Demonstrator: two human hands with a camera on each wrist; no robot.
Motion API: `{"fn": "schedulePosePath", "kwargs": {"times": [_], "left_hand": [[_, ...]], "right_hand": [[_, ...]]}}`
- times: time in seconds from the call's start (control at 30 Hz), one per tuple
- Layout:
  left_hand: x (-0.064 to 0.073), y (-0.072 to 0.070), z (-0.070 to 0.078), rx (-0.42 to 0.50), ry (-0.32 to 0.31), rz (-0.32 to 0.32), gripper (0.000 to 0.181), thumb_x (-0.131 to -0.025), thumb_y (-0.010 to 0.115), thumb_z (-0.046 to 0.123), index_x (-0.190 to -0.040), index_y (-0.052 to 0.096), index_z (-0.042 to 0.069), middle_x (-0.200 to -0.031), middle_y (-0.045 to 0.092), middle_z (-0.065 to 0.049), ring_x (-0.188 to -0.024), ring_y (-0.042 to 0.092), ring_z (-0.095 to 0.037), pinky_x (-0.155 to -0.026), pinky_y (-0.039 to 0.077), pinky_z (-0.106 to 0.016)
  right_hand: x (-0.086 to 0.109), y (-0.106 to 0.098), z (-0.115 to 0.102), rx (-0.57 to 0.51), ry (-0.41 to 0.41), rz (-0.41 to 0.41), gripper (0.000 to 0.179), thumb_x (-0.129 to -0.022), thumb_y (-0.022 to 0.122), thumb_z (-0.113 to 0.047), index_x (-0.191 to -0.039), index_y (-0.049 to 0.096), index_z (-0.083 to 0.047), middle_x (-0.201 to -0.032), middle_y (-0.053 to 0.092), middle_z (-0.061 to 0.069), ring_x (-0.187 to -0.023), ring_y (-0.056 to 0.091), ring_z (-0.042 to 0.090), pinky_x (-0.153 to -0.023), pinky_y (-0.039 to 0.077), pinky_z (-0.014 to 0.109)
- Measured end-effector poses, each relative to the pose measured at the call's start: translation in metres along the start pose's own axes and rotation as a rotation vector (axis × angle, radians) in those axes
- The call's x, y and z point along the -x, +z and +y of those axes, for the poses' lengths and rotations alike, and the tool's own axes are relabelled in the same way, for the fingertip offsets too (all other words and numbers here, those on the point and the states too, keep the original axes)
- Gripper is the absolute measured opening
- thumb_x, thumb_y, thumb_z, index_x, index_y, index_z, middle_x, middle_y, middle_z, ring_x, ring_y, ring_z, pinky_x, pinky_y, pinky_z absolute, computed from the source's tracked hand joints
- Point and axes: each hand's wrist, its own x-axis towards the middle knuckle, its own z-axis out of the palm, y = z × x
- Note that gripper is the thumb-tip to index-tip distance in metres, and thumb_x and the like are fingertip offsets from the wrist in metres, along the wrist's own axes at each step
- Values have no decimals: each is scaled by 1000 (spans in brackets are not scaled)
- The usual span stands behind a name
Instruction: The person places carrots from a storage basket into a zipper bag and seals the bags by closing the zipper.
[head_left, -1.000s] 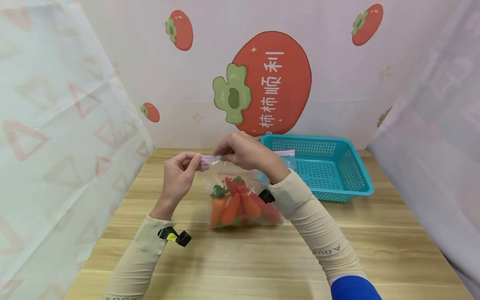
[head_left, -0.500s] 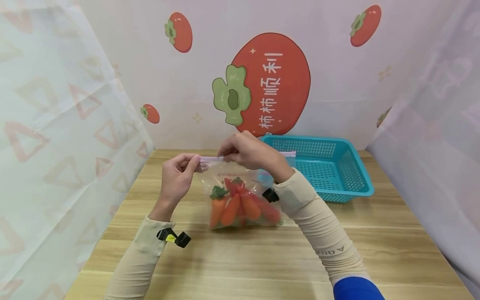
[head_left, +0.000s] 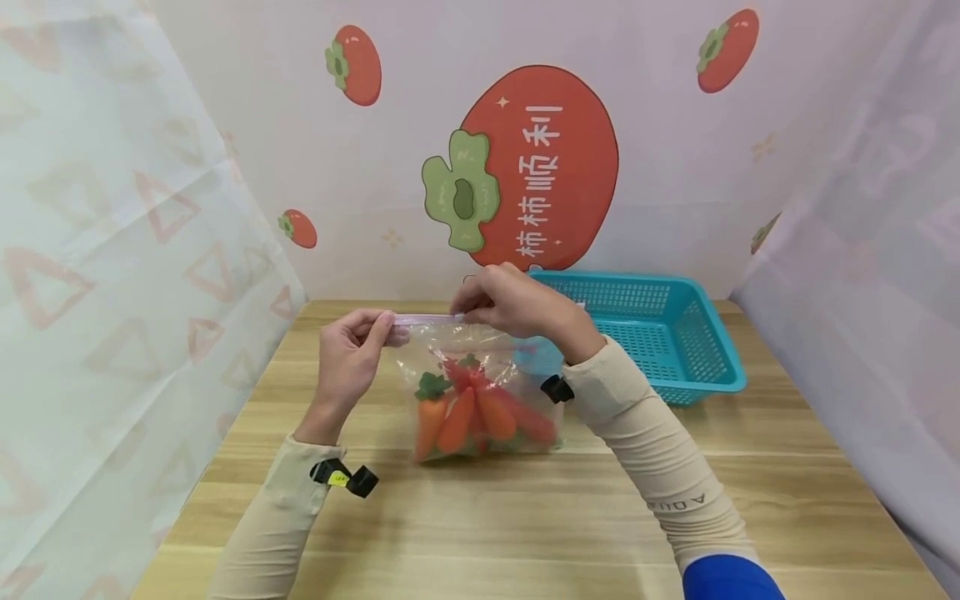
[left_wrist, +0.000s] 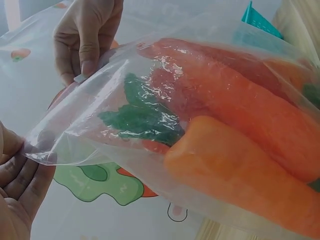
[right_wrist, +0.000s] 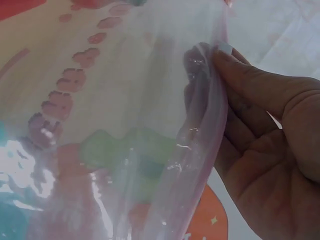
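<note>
left hand (head_left: 348, 354) pinches the bag (head_left: 480, 392) corner, right hand (head_left: 517, 304) pinches the zip strip (head_left: 427, 318) just past it, carrots (head_left: 468, 412) hanging below; seal looks partly pressed, rest beyond the right fingers not done

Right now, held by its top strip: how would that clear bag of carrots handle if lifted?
Likely floppy: the clear bag wrinkles and sags between the left hand and right hand. Probably bottom-heavy, since the carrots bunch low. The glossy film may be slippery.
</note>
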Motion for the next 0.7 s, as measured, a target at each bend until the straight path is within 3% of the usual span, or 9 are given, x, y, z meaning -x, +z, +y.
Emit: {"fn": "schedulePosePath", "kwargs": {"times": [0.33, 0.5, 0.6, 0.7], "left_hand": [[-1, 0, -1, -5, 5, 8, 21, -102, 68, 6, -103, 73, -14, -80, 81, 6, -70, 78, -6, -71, 64, -26], [0, -4, -2, -5, 9, 24, 20, -102, 68, 6, -102, 73, -14, -80, 80, 7, -69, 78, -7, -71, 64, -26], [1, -6, -1, 0, 4, 34, 20, -102, 68, 6, -102, 73, -14, -79, 80, 8, -69, 78, -7, -71, 64, -27], [1, -7, 0, 20, -6, 36, 21, -103, 67, 5, -101, 71, -16, -79, 80, 9, -69, 77, -7, -71, 64, -26]], "right_hand": [[7, -7, 7, 21, 18, 4, 17, -97, 76, -11, -112, 83, -14, -103, 80, -1, -91, 75, 12, -85, 63, 34], [13, -12, 13, 31, 38, 3, 18, -97, 76, -13, -113, 83, -16, -118, 80, 1, -111, 75, 16, -84, 63, 32], [18, -15, 18, 19, 51, 9, 17, -97, 76, -13, -112, 83, -16, -118, 80, 1, -109, 76, 18, -82, 63, 32], [21, -16, 20, -3, 74, 4, 17, -96, 77, -11, -112, 83, -15, -111, 81, 2, -96, 78, 16, -84, 64, 35]]}}
